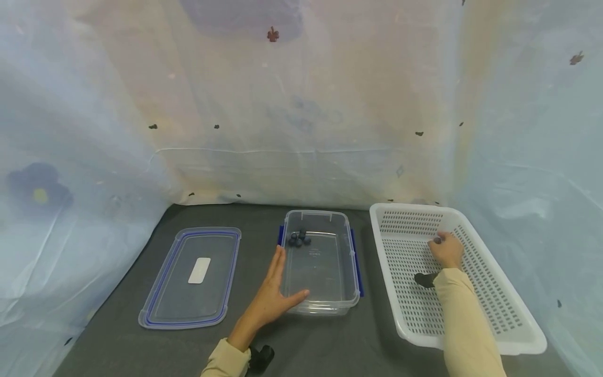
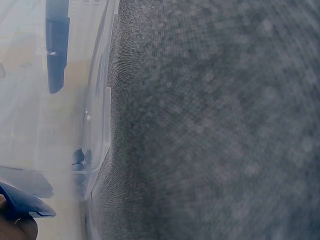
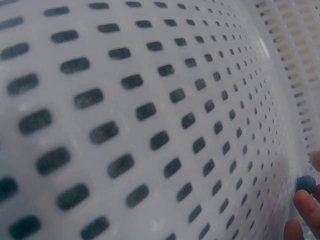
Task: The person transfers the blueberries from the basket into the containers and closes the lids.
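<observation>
In the head view my right hand (image 1: 447,251) reaches into the white perforated basket (image 1: 386,283). Its thumb and fingers pinch a dark blueberry (image 3: 306,184) near the basket's far end, at the right edge of the right wrist view. My left hand (image 1: 272,301) is spread beside the clear plastic container (image 1: 325,283), its fingers along the left wall by a blue clip (image 2: 27,202) and its thumb over the near left corner. Several blueberries (image 1: 299,241) lie clustered at the far left of the container's floor.
Left of the container, a clear lid (image 1: 216,293) with a blue seal and a white label (image 1: 199,270) lies flat on the dark grey tabletop (image 1: 127,340). A patterned plastic sheet (image 1: 292,173) rises behind and along both sides. Dark wrist cameras are strapped at both wrists.
</observation>
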Motion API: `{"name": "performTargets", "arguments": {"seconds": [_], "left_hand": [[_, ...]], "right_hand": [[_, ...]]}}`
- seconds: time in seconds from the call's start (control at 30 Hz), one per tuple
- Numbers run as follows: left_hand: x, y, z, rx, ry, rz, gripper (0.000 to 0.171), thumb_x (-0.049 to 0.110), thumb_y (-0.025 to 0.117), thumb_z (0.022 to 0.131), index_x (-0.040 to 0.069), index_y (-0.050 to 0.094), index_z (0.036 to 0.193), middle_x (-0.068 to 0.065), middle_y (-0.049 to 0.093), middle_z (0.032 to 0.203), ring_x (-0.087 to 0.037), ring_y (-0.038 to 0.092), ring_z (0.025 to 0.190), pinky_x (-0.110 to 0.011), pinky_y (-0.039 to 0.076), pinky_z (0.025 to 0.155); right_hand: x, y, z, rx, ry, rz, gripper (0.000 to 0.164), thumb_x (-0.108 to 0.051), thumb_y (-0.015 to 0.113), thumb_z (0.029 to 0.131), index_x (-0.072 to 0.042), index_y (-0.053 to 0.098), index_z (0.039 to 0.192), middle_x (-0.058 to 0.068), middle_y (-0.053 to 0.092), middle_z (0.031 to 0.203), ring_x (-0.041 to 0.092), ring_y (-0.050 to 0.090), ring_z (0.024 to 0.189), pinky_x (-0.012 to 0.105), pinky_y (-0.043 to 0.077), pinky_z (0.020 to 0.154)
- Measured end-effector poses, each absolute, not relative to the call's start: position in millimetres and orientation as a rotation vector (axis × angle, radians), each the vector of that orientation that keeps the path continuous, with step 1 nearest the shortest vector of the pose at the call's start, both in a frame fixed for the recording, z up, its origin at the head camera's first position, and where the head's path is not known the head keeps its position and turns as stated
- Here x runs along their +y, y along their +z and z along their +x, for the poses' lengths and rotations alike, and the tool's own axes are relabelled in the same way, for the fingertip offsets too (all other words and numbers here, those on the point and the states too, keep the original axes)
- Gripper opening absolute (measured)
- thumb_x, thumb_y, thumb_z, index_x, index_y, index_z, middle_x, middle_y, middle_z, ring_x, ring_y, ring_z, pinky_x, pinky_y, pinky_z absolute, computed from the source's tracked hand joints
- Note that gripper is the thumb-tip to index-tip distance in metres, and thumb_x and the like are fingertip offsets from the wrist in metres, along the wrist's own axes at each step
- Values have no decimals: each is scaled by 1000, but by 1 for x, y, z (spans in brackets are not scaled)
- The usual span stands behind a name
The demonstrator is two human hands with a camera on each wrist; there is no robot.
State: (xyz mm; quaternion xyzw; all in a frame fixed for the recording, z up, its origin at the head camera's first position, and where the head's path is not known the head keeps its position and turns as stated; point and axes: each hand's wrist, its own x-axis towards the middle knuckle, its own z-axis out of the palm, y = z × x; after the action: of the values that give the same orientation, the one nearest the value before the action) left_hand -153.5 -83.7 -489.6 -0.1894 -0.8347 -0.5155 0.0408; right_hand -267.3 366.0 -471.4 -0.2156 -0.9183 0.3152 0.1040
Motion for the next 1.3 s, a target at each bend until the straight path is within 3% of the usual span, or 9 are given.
{"name": "performTargets", "arguments": {"seconds": [0.27, 0.6, 0.83, 1.17, 1.3], "left_hand": [[-83, -490, -154, -2565, -1577, -572, 110, 43, 77, 81, 9, 4, 156, -6, -5, 162, -33, 9, 143, -57, 30, 104], [-83, -490, -153, -2576, -1561, -566, 110, 46, 75, 82, 8, 3, 156, -7, -5, 162, -34, 11, 143, -58, 32, 103], [-83, -490, -153, -2581, -1533, -571, 110, 47, 74, 83, 8, 3, 156, -8, -5, 162, -35, 10, 143, -60, 31, 102], [-83, -490, -154, -2571, -1586, -579, 111, 44, 76, 82, 8, 2, 156, -9, -6, 162, -31, 8, 144, -53, 33, 103], [-83, -491, -155, -2578, -1573, -575, 110, 45, 76, 82, 8, 2, 156, -8, -6, 162, -31, 8, 144, -53, 33, 104]], "right_hand": [[368, -476, -268, -2753, 893, -624, 49, -7, 50, 90, 16, 42, 133, 36, 44, 132, 50, 39, 123, 58, 32, 103], [370, -477, -265, -2778, 929, -564, 34, -1, 62, 85, 15, 57, 114, 33, 59, 110, 46, 49, 108, 59, 31, 99], [372, -479, -266, -2771, 930, -566, 30, -1, 66, 84, 13, 59, 110, 31, 61, 106, 43, 55, 100, 56, 41, 91], [377, -470, -267, -2710, 913, -451, 28, -9, 67, 85, 11, 63, 104, 29, 64, 100, 43, 56, 95, 54, 42, 85], [373, -460, -268, -2674, 984, -480, 31, -12, 68, 88, 10, 63, 109, 28, 64, 104, 39, 58, 94, 44, 46, 74]]}}
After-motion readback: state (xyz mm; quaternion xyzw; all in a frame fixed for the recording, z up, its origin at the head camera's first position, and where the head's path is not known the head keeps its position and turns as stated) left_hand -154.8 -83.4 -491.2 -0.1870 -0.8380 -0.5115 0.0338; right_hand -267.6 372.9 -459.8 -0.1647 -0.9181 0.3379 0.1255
